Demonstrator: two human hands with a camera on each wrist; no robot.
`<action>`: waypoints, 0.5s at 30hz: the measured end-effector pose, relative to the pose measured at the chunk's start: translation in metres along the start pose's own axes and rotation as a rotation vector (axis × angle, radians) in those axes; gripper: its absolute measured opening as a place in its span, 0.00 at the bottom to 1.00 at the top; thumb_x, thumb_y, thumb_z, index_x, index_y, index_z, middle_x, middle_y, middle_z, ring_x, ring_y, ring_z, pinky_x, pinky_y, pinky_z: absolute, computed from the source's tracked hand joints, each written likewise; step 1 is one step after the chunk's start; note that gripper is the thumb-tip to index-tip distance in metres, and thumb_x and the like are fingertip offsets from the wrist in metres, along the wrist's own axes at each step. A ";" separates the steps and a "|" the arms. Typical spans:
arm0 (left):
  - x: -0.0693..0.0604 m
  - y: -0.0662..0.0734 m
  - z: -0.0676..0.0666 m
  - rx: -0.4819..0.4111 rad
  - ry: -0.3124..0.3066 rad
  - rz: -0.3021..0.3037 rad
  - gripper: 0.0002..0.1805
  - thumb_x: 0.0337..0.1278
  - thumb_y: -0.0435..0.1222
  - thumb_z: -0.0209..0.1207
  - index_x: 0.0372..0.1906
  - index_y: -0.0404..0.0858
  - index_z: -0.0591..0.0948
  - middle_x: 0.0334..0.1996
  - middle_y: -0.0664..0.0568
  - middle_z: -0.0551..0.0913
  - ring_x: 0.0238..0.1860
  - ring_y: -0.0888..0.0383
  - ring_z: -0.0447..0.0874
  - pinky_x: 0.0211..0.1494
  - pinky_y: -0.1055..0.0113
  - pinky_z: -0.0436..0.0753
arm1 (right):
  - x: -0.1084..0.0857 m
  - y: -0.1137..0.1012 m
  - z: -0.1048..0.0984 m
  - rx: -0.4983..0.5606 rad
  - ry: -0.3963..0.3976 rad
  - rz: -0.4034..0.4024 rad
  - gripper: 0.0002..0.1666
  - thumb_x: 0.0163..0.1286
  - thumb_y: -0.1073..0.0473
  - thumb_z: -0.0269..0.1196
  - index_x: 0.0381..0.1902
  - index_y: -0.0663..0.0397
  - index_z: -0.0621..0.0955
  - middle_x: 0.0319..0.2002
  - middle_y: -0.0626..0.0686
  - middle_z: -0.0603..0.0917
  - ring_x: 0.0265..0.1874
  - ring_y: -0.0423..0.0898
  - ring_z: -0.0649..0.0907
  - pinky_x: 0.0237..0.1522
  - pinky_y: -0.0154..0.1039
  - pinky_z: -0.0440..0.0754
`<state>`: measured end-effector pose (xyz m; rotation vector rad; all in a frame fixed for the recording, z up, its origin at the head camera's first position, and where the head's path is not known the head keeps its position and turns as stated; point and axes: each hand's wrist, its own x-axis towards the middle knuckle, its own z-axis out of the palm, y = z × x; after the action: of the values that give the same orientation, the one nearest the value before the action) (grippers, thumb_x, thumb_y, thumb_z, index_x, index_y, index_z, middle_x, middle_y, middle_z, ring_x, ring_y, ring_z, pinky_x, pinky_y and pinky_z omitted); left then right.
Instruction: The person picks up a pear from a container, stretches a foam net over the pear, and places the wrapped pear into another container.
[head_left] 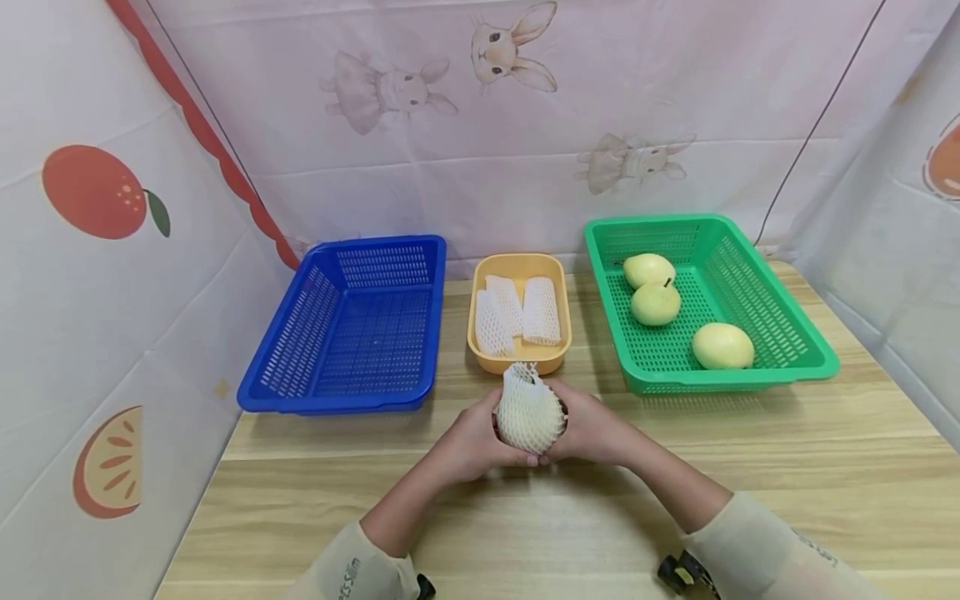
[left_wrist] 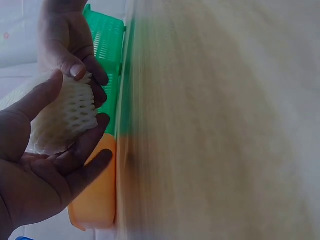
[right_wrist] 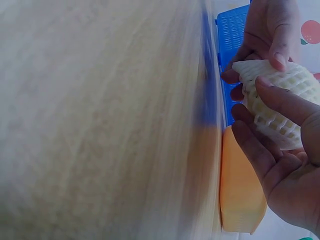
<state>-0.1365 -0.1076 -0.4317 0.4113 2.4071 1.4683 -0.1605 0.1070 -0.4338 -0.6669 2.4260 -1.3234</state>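
A pale fruit in a white foam net (head_left: 529,410) is held between both hands above the table, just in front of the yellow tray. The left hand (head_left: 474,437) grips its left side and the right hand (head_left: 592,427) its right side, thumbs meeting at the near end. The net's far end stands up loose past the fruit. In the left wrist view the left hand (left_wrist: 47,165) curls its fingers round the netted fruit (left_wrist: 62,115). The right wrist view shows the right hand (right_wrist: 290,165) with thumb and fingers round the net (right_wrist: 280,100).
Behind the hands is a yellow tray (head_left: 493,363) with several flat foam nets (head_left: 541,310). At the left stands a blue basket (head_left: 337,403); at the right, a green basket (head_left: 720,379) holds three pale fruits (head_left: 723,346). A printed cloth hangs behind the table (head_left: 315,492).
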 end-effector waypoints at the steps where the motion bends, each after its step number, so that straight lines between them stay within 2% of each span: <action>1: 0.000 0.000 0.000 0.002 -0.002 0.007 0.54 0.31 0.45 0.81 0.70 0.45 0.65 0.58 0.56 0.78 0.56 0.60 0.77 0.63 0.59 0.75 | 0.000 0.000 0.000 0.001 0.000 0.001 0.58 0.35 0.61 0.82 0.66 0.51 0.69 0.55 0.53 0.80 0.54 0.49 0.79 0.58 0.50 0.76; 8: 0.001 -0.002 -0.001 -0.007 -0.012 0.033 0.53 0.32 0.45 0.81 0.69 0.45 0.64 0.58 0.56 0.77 0.56 0.60 0.76 0.64 0.58 0.73 | -0.001 -0.001 0.000 -0.013 0.011 -0.011 0.56 0.37 0.64 0.80 0.67 0.52 0.69 0.57 0.53 0.80 0.55 0.49 0.78 0.59 0.51 0.75; 15: 0.001 0.002 -0.004 0.007 -0.001 0.034 0.52 0.31 0.43 0.81 0.67 0.47 0.66 0.55 0.58 0.79 0.54 0.60 0.77 0.62 0.59 0.74 | 0.000 -0.005 -0.001 -0.073 0.050 -0.026 0.51 0.41 0.60 0.80 0.65 0.53 0.71 0.56 0.53 0.81 0.55 0.50 0.80 0.59 0.51 0.77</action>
<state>-0.1392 -0.1097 -0.4282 0.4563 2.4158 1.4739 -0.1600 0.1051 -0.4290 -0.6942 2.5243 -1.2810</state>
